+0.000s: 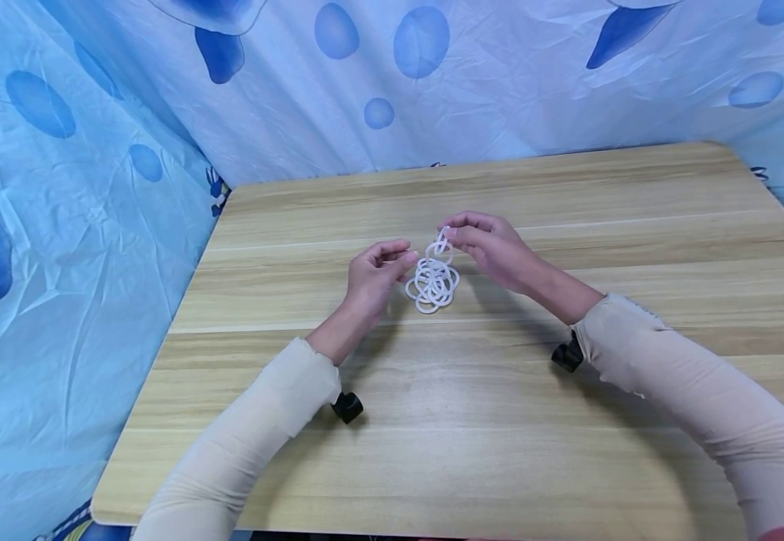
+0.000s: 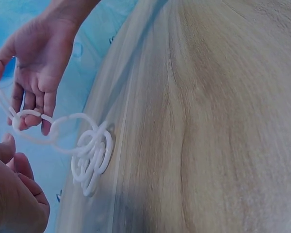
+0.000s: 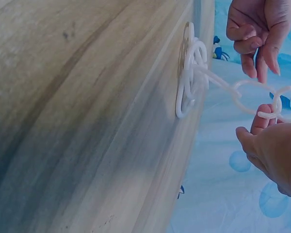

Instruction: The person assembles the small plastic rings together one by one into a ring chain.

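A chain of white C-shaped plastic links [image 1: 432,285] lies partly heaped on the table, its upper end raised. My right hand [image 1: 493,244] pinches the top link between thumb and fingers, and several links hang from there to the heap. Just left of the raised links is my left hand [image 1: 373,276], with thumb and index finger close together and the other fingers loosely curled. The right wrist view shows the left hand [image 3: 262,34] near a hanging link [image 3: 254,87], with a small gap between them. In the left wrist view the heap [image 2: 92,155] rests on the wood.
The wooden table [image 1: 473,421] has rounded corners. A blue patterned curtain [image 1: 283,90] hangs behind it and along the left side. Dark wrist cameras [image 1: 347,407] stick out below both pale sleeves [image 1: 249,436].
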The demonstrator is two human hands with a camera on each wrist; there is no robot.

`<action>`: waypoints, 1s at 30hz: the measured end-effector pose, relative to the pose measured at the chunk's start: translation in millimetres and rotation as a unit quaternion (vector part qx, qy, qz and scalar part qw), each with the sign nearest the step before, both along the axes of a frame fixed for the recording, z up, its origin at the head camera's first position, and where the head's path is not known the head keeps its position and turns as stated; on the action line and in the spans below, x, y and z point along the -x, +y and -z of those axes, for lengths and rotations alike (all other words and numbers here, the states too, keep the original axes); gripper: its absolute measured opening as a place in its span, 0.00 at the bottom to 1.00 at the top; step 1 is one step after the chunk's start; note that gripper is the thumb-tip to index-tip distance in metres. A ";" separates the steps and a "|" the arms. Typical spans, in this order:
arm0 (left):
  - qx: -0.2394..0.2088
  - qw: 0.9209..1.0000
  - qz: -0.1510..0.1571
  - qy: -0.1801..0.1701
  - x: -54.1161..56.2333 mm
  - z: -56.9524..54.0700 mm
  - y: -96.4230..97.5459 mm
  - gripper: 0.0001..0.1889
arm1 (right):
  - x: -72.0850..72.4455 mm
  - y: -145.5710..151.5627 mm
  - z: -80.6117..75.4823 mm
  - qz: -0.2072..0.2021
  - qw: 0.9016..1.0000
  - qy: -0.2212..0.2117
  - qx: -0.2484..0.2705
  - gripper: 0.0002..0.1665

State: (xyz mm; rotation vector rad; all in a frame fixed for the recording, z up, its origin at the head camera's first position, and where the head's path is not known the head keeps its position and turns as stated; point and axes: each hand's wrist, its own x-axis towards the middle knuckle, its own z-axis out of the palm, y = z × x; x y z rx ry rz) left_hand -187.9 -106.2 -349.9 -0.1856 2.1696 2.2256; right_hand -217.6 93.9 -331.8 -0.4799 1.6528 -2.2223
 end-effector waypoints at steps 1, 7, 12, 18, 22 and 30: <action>0.003 1.000 0.001 0.001 0.1 -0.1 0.0 0.17 | 0.5 0.4 0.4 0.000 1.000 -0.002 -0.001 0.10; 0.043 0.998 0.035 0.020 -1.7 -2.8 1.1 0.15 | 1.0 0.4 0.6 -0.009 1.000 -0.006 -0.018 0.09; 0.059 0.997 0.044 0.024 -3.1 -3.5 1.9 0.16 | 0.4 -1.1 -0.1 -0.030 0.999 -0.018 -0.027 0.16; 0.088 0.992 0.048 0.074 -4.2 -3.1 4.3 0.14 | -0.7 -1.1 -0.6 -0.058 0.998 -0.033 -0.018 0.12; 0.089 0.990 0.042 0.100 -4.3 -3.7 5.9 0.13 | -1.0 -0.6 -1.5 -0.070 0.996 -0.045 -0.013 0.12; 0.053 0.997 0.002 0.064 -2.7 -8.8 -0.1 0.10 | 1.2 16.7 1.2 -0.025 0.996 -0.009 -0.091 0.23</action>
